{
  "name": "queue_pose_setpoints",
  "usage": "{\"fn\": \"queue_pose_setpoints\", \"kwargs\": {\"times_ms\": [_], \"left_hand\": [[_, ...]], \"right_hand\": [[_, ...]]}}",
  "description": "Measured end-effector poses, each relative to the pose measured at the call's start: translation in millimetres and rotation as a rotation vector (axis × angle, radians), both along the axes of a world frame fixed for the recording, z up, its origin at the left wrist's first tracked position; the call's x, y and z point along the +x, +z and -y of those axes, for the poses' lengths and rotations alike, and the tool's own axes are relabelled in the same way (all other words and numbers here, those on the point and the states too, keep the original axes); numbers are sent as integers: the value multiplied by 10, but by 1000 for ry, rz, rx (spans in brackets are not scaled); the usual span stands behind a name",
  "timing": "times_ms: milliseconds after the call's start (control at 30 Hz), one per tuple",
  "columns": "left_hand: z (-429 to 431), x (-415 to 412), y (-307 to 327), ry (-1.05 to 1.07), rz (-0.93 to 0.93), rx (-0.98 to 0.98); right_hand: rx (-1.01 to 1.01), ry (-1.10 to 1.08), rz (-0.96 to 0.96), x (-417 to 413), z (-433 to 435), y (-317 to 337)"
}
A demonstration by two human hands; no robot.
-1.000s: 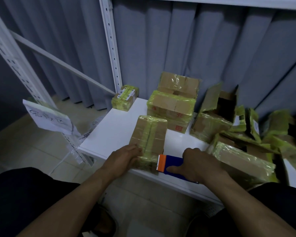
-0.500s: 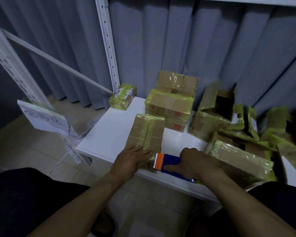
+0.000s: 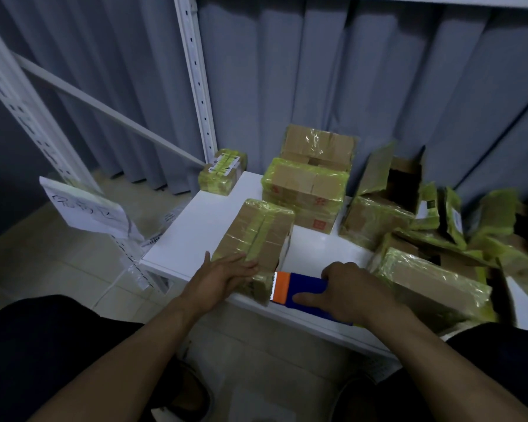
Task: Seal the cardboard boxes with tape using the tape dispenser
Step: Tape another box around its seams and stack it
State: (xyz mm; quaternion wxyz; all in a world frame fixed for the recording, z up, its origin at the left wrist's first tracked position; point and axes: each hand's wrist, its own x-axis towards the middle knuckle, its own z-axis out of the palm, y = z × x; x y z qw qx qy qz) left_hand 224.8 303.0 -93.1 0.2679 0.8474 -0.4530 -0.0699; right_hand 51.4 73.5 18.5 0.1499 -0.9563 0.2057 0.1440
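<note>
Left hand [image 3: 223, 277] lies flat, fingers straight, on the near end of the box [image 3: 256, 236], whose long axis runs 7 to 1 o'clock. Right hand [image 3: 345, 292] grips the dispenser [image 3: 299, 289] at the box's 4 o'clock, its orange toothed end pointing to 9 o'clock. The handwriting on the sign [image 3: 83, 210], at 9 o'clock, is unreadable.

Small parcel-packing or stock room. Evidence: taped cardboard boxes [image 3: 305, 190] piled beyond the fingers [image 3: 241, 264] on a white bench [image 3: 201, 226]; torn-open cartons [image 3: 375, 220] to their right; slotted white racking uprights [image 3: 195, 71] farther back; handwritten paper sign [image 3: 83, 208] to the fingers' left; grey curtain [image 3: 317, 71] behind; tiled floor [image 3: 58, 263] below.
</note>
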Motion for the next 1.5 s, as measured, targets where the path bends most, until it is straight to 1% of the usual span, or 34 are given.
{"fn": "queue_pose_setpoints", "kwargs": {"times_ms": [33, 133, 167, 267, 400, 500, 633, 767, 867, 933, 1033, 1200, 1333, 1500], "left_hand": [[3, -9, 9, -6, 28, -12], [25, -57, -24, -31, 204, -38], [41, -71, -30, -34, 214, -49], [60, -136, -22, -66, 152, -78], [51, -138, -114, -111, 300, -19], [79, -151, -136, -67, 326, -9], [103, -138, -133, -95, 397, 17], [94, -87, -118, -88, 380, -1], [86, -32, -123, -90, 387, -32], [70, -20, -148, -86, 357, -66], [55, -9, -170, -84, 317, -104], [127, -64, -164, -81, 277, -124], [99, -82, -195, -52, 190, -154], [76, -65, -246, -69, 200, -154]], "right_hand": [[-11, -2, -1, 11, 25, -23], [-69, 22, -24, 89, 38, -158], [-78, 26, -29, 120, 37, -210], [-59, 24, -38, 188, 30, -313], [-46, 13, -53, 233, 18, -408], [-44, 13, -46, 225, 37, -415], [-25, 20, -46, 196, 12, -415], [48, -1, -55, 91, 49, -319], [124, -10, 3, -45, 66, -246], [162, -19, 44, -149, 49, -230], [193, -56, 49, -296, 116, -232], [112, -66, 57, -350, 296, -367], [65, -38, -19, -203, 283, -518], [62, -45, -43, -8, 206, -674]]}}
